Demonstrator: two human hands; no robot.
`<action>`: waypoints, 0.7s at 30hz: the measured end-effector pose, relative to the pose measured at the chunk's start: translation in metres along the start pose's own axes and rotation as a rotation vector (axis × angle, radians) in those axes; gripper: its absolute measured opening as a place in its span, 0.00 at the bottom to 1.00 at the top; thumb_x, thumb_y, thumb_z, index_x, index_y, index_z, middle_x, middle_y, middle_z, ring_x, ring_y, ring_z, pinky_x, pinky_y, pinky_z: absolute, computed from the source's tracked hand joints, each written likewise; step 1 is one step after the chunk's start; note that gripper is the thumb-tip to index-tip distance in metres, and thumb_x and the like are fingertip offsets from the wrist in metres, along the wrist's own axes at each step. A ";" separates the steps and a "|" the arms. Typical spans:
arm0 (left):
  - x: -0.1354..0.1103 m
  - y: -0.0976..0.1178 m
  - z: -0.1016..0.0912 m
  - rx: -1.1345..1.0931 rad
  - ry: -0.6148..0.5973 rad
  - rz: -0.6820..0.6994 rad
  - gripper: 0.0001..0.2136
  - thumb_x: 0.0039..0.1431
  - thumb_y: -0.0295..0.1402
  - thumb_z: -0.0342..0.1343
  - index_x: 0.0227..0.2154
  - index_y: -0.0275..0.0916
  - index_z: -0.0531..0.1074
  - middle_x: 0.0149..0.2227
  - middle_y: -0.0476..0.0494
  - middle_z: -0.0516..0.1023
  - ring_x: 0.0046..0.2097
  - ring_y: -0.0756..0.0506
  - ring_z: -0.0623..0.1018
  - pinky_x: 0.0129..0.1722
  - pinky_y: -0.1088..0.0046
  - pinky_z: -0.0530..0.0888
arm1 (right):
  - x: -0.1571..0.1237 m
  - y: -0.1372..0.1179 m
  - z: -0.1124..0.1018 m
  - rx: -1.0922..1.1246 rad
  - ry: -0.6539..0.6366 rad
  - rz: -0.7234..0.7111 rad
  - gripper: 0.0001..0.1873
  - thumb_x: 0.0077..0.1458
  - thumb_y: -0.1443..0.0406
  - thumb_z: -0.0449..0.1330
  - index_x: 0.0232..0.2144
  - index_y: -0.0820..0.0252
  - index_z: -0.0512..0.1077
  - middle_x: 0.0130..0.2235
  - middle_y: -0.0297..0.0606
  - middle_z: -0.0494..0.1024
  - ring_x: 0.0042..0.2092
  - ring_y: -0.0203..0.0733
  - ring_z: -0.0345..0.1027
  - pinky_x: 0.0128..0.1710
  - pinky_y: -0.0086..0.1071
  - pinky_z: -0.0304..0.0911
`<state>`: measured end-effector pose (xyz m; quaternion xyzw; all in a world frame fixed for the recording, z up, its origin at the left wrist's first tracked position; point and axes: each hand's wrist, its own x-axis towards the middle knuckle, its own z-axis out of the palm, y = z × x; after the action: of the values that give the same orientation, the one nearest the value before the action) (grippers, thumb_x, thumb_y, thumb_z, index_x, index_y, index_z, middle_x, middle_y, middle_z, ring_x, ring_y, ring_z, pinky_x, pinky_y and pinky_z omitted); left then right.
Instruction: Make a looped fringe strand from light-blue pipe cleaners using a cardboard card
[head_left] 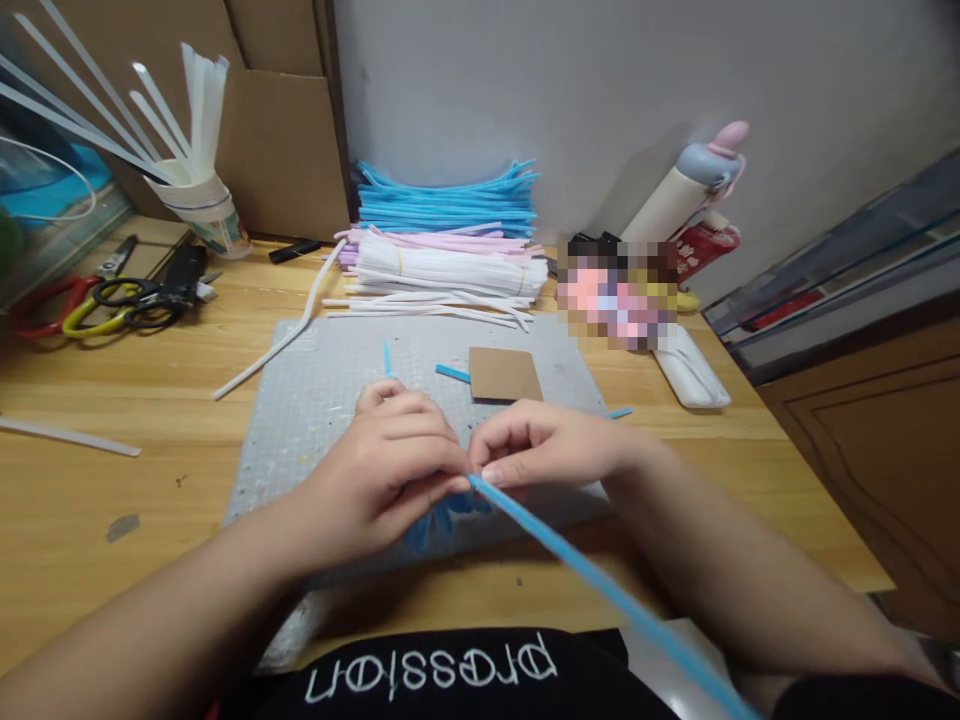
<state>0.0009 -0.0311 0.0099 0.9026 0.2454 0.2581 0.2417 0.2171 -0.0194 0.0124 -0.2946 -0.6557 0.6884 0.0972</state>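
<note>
A long blue pipe cleaner (585,573) runs from my fingertips down toward the lower right, close to the camera. My left hand (397,455) pinches it near one end, fingers curled, and a blue tip (387,358) pokes out beyond the knuckles. Right beside it, my right hand (540,445) has thumb and forefinger closed on the same pipe cleaner. Beneath my hands, partly hidden, several blue looped pieces (439,522) lie on the grey cutting mat (300,410). A square of brown cardboard (504,374) rests on the mat past my right hand, with a short blue piece (452,373) at its left.
Bundles of blue (450,205) and white pipe cleaners (450,268) are stacked against the wall. Scissors (97,300) and a cup of white sticks (202,210) stand left. On the right are a white bottle (667,200) and a white case (691,370).
</note>
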 end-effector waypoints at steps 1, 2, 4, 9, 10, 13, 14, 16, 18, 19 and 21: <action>0.000 0.001 -0.001 -0.003 -0.028 0.031 0.06 0.61 0.29 0.51 0.32 0.44 0.73 0.30 0.51 0.77 0.37 0.48 0.72 0.44 0.64 0.60 | 0.001 -0.003 -0.004 0.096 -0.113 0.085 0.10 0.56 0.62 0.57 0.27 0.63 0.71 0.21 0.28 0.68 0.22 0.28 0.57 0.21 0.23 0.54; -0.001 0.001 -0.001 0.007 -0.041 0.053 0.06 0.61 0.29 0.52 0.32 0.45 0.73 0.30 0.51 0.77 0.38 0.48 0.72 0.45 0.64 0.59 | 0.003 -0.005 -0.007 0.186 -0.183 0.158 0.10 0.55 0.62 0.57 0.26 0.63 0.71 0.20 0.27 0.67 0.20 0.26 0.54 0.19 0.22 0.50; -0.002 0.001 -0.002 0.060 -0.045 0.077 0.07 0.61 0.29 0.51 0.33 0.46 0.74 0.31 0.51 0.79 0.38 0.47 0.72 0.45 0.64 0.59 | 0.008 -0.006 -0.009 0.336 -0.235 0.260 0.09 0.52 0.63 0.59 0.24 0.64 0.71 0.17 0.26 0.66 0.18 0.25 0.51 0.15 0.21 0.44; -0.005 0.000 -0.006 0.239 -0.004 0.124 0.09 0.63 0.29 0.49 0.31 0.46 0.73 0.28 0.52 0.78 0.37 0.47 0.72 0.47 0.63 0.57 | 0.020 -0.008 -0.007 0.416 -0.208 0.413 0.05 0.44 0.66 0.63 0.22 0.64 0.70 0.17 0.26 0.67 0.16 0.24 0.53 0.14 0.20 0.44; -0.005 -0.001 -0.006 0.269 -0.003 0.133 0.09 0.63 0.29 0.49 0.31 0.45 0.73 0.28 0.52 0.78 0.37 0.47 0.72 0.47 0.63 0.57 | 0.022 -0.010 -0.007 0.392 -0.194 0.438 0.05 0.44 0.67 0.62 0.22 0.64 0.70 0.17 0.26 0.67 0.16 0.24 0.53 0.14 0.20 0.44; -0.006 -0.004 -0.004 0.353 -0.011 0.158 0.08 0.63 0.27 0.49 0.33 0.44 0.72 0.28 0.52 0.77 0.39 0.47 0.72 0.49 0.62 0.56 | 0.026 -0.018 -0.006 0.232 -0.113 0.482 0.03 0.44 0.68 0.59 0.21 0.62 0.69 0.17 0.26 0.65 0.17 0.25 0.53 0.15 0.21 0.44; -0.007 -0.004 -0.004 0.379 -0.011 0.162 0.08 0.63 0.26 0.49 0.33 0.44 0.72 0.29 0.52 0.77 0.39 0.47 0.72 0.49 0.62 0.57 | 0.027 -0.022 -0.005 0.131 -0.061 0.481 0.03 0.43 0.69 0.59 0.20 0.62 0.68 0.16 0.25 0.64 0.17 0.26 0.53 0.15 0.22 0.45; -0.007 -0.006 -0.002 0.427 -0.002 0.151 0.09 0.62 0.25 0.48 0.33 0.43 0.72 0.29 0.51 0.77 0.39 0.46 0.72 0.49 0.62 0.58 | 0.027 -0.031 0.001 -0.163 0.083 0.422 0.03 0.42 0.71 0.58 0.19 0.61 0.68 0.16 0.26 0.63 0.18 0.27 0.53 0.17 0.23 0.47; -0.006 -0.007 0.000 0.468 0.020 0.110 0.09 0.61 0.26 0.48 0.31 0.42 0.72 0.28 0.49 0.76 0.37 0.45 0.72 0.47 0.62 0.60 | 0.026 -0.037 0.010 -0.520 0.259 0.290 0.04 0.41 0.72 0.59 0.20 0.60 0.69 0.17 0.28 0.66 0.20 0.29 0.55 0.19 0.25 0.48; -0.005 -0.008 0.000 0.484 0.036 0.083 0.09 0.61 0.27 0.48 0.29 0.42 0.72 0.27 0.49 0.76 0.37 0.45 0.72 0.47 0.62 0.61 | 0.025 -0.039 0.015 -0.690 0.340 0.215 0.04 0.41 0.72 0.59 0.20 0.60 0.70 0.19 0.29 0.68 0.22 0.31 0.56 0.20 0.26 0.48; -0.004 -0.008 -0.001 0.505 0.076 0.033 0.09 0.61 0.29 0.49 0.28 0.41 0.72 0.26 0.49 0.75 0.35 0.45 0.71 0.46 0.61 0.61 | 0.022 -0.038 0.024 -0.981 0.464 0.064 0.03 0.44 0.71 0.59 0.22 0.60 0.70 0.22 0.32 0.71 0.24 0.33 0.58 0.22 0.28 0.47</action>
<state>-0.0056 -0.0270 0.0043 0.9280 0.2962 0.2260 -0.0052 0.1765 -0.0236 0.0420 -0.4695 -0.8520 0.2211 0.0695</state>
